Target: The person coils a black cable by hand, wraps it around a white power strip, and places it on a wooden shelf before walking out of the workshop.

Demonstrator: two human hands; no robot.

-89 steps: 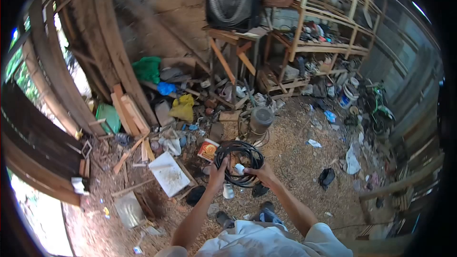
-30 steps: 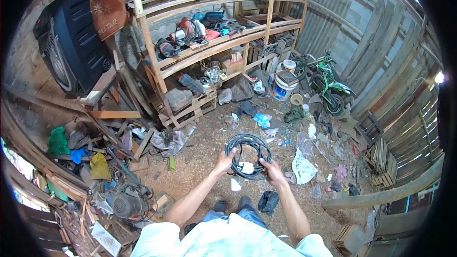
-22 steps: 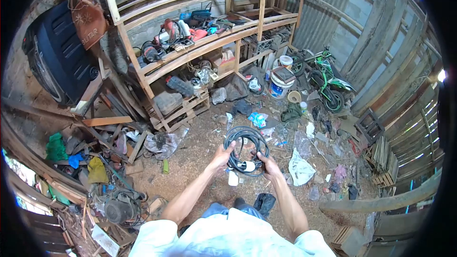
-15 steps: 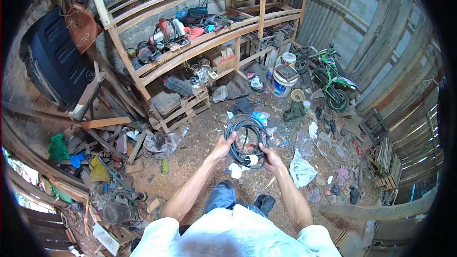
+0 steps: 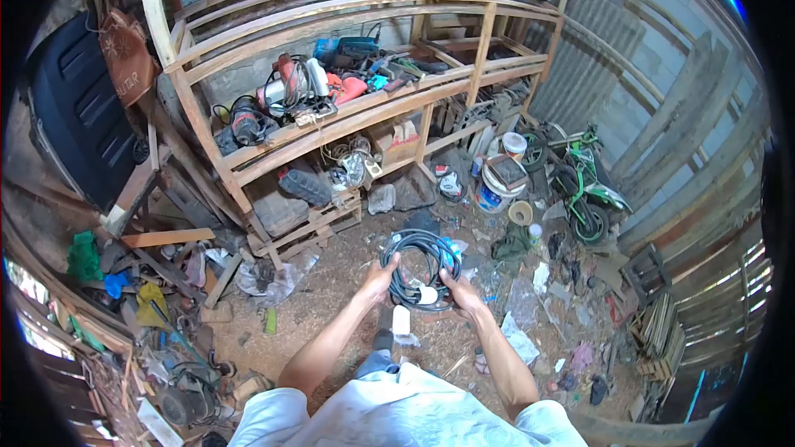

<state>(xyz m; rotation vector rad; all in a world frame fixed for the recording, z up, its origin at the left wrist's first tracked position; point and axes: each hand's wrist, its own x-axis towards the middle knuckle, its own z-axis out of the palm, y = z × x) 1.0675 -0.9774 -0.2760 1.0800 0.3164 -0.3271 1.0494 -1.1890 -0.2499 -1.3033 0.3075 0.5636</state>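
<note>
Carrying step, by the look of it: coiled black cable [image 5: 418, 269] held up in both hands over the sawdust floor [image 5: 331, 314], roughly mid-frame, in front of the wooden shelf unit [image 5: 331, 128].

L to R. Far left: black fan housing [image 5: 70, 108] leaning by the wall, scrap wood and rags below. Then the shelf unit w/ power tools [image 5: 290, 91] along its middle board.

Left hand [image 5: 379, 280]: fingers curled shut round the coil's left side, thumb over the top strands. Firm wrap.

White plug [image 5: 428, 295] sits at the coil's lower edge, btwn the two hands. A second white end [image 5: 402, 319] hangs just below.

Right hand [image 5: 460, 291]: closed on the coil's lower right, near the plug. Can't tell if fingertips pinch the plug itself.

Far right: white bucket [image 5: 501, 178], green mini bike [image 5: 584, 186] near the corrugated wall.

Next move, my read: needs a clear spot picked, and the loops kept tight so they don't spill.
</note>
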